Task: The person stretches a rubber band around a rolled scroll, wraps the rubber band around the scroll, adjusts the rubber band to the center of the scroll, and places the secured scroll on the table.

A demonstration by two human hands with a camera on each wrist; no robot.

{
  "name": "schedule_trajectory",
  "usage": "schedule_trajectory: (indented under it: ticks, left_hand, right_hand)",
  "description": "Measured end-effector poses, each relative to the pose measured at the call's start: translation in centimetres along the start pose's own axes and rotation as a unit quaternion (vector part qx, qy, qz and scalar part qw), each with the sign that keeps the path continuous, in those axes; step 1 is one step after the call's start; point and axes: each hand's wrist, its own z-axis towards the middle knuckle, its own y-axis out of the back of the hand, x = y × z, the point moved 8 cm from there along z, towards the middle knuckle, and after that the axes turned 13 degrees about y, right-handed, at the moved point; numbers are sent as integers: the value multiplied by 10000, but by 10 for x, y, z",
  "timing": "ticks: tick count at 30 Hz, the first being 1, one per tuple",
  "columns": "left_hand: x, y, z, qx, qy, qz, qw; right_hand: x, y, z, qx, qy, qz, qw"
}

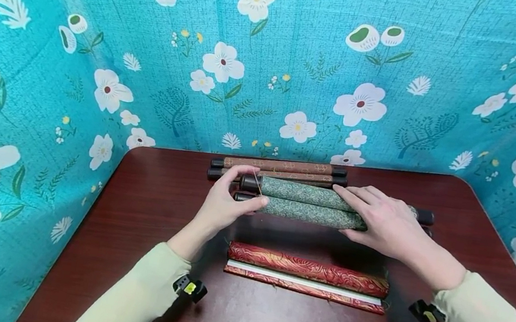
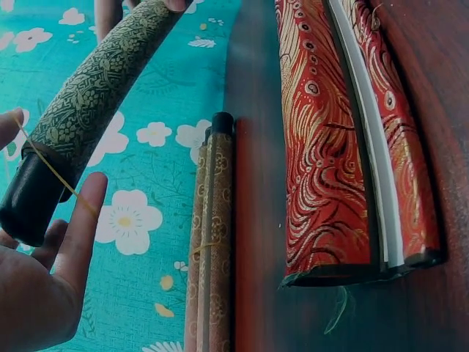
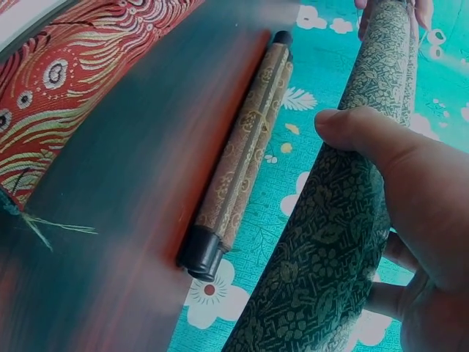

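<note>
A green scroll (image 1: 310, 214) was held above the bench (image 1: 154, 206).
The left hand (image 1: 223, 202), thumb and finger spread, stretched a thin band (image 2: 71, 188) at one end; the right hand (image 1: 387, 225) gripped it toward the other. Brown scrolls (image 1: 282, 166) lay near the far edge, a red scroll (image 1: 307, 268) in front; wide bench surface ran to the left edge.

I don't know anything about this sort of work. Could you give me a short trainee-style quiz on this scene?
1. True or false: the right hand grips the green patterned scroll.
2. Which is nearest the person?
A) brown scroll
B) green patterned scroll
C) red-and-gold brocade roll
3. Fill in: the left hand stretches a thin ____ across the green scroll's dark end.

Key: 1. True. 2. C. 3. Elastic band.
</note>
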Motion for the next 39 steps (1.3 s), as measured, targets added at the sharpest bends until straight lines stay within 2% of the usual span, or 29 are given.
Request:
schedule_trajectory:
  ticks: [6, 16, 28, 31, 33, 34, 36, 37, 39]
  left_hand:
    - [-2, -2, -2, -34, -45, 522, 9986]
    - [0, 0, -1, -87, 111, 1269, 9918]
    - [1, 5, -1, 40, 58, 1256, 9921]
    - [-1, 10, -2, -103, -40, 1140, 9934]
    - [-6, 14, -3, -352, -303, 1188, 9918]
    - [-9, 16, -4, -522, -491, 1263, 9894]
    - [-19, 20, -8, -938, -964, 1537, 9789]
    - [-24, 21, -11, -1175, -1230, 1749, 9698]
    - [-35, 21, -18, -1595, -1808, 2180, 9457]
  right_hand:
    - [2, 1, 3, -20, 38, -58, 10000]
    - [5, 0, 5, -6, 159, -154, 9998]
    - [8, -1, 10, -30, 257, -213, 9994]
    - [7, -1, 11, -65, 220, -184, 9996]
    - [6, -1, 11, -83, 177, -171, 9997]
    - [5, 0, 12, -90, 157, -164, 9997]
    - [4, 0, 12, -93, 124, -156, 9998]
    - [4, 0, 13, -90, 118, -164, 9998]
    - [3, 0, 13, -74, 107, -184, 9997]
